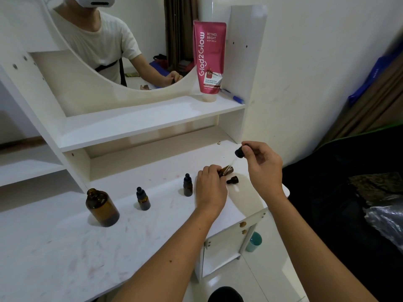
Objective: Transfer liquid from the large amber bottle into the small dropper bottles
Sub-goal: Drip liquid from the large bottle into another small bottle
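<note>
A white dressing table (54, 247) is filling the lower left and centre of the frame, its mirror (109, 51) sitting at upper left. On the shelf at upper centre a pink tube (209, 59) is standing on its cap, reading "Glad2Glow", "RETINOL BRIGHT", "BODY SERUM", "10x" and "GLOW BOOSTING SMOOTHING SKIN"; a blue pen (233, 97) is lying just beside it.

The large amber bottle (102, 207) is standing uncapped at left of centre, well apart from both hands, with only a dark band of liquid showing near its base. Being glass, it is probably heavy, rigid, breakable and smooth, so wrapping the fingers round its wide body looks safer than taking the neck.

Right of centre, the left hand (210, 190) is gripping a tilted small dropper bottle (225, 171), fingers curled round it. The right hand (262, 164) is pinching a black dropper cap (239, 151) by its bulb, the clear pipette slanting down to the bottle's mouth. That pipette looks thin and fragile.

Two capped dropper bottles are standing between: one at centre (187, 185), one nearer the large bottle (143, 199). A loose black cap (232, 180) is lying just beside the held bottle. None of the amber bottles is showing a label.
</note>
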The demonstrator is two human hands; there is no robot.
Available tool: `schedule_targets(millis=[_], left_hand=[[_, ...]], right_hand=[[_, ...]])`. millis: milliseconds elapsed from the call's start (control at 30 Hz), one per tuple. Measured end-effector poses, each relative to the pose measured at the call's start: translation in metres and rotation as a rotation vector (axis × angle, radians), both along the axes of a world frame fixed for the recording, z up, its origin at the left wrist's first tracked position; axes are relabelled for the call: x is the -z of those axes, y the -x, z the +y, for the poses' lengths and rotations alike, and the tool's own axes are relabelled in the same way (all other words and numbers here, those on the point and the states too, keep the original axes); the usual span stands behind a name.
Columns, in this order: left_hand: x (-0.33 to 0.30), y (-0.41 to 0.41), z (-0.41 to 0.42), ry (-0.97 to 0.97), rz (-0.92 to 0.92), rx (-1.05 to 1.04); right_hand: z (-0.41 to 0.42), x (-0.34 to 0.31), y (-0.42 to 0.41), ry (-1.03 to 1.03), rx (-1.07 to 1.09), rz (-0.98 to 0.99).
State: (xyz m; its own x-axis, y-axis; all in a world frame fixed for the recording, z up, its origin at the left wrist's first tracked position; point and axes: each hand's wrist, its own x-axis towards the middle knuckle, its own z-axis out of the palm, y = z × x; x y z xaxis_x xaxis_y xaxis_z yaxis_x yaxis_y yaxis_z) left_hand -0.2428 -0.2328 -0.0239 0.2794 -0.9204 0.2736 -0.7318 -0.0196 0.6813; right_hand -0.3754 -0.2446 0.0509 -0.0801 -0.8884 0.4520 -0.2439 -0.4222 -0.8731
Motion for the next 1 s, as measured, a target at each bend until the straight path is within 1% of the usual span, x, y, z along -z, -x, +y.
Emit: schedule_targets(millis=[100, 233, 300, 467, 733, 1000], left_hand=[[0.002, 0.0, 0.003, 0.014, 0.093, 0.022], [-0.001, -0.002, 0.009, 0.089, 0.257, 0.029], [-0.005, -0.003, 0.011, 0.111, 0.298, 0.032], [-0.006, -0.003, 0.012, 0.124, 0.317, 0.036], [-0.012, 0.0, 0.008, 0.099, 0.29, 0.044], [-0.008, -0.001, 0.008, 0.079, 0.332, 0.046]], right_hand=[[0.0, -0.005, -0.001, 0.005, 0.001, -0.024], [0.0, -0.012, -0.003, 0.032, 0.01, -0.048], [0.001, -0.016, -0.005, 0.049, 0.015, -0.052], [0.002, -0.018, -0.005, 0.064, 0.004, -0.063], [-0.001, -0.017, 0.0, 0.077, 0.011, -0.04], [-0.007, -0.018, -0.001, 0.129, 0.017, 0.061]])
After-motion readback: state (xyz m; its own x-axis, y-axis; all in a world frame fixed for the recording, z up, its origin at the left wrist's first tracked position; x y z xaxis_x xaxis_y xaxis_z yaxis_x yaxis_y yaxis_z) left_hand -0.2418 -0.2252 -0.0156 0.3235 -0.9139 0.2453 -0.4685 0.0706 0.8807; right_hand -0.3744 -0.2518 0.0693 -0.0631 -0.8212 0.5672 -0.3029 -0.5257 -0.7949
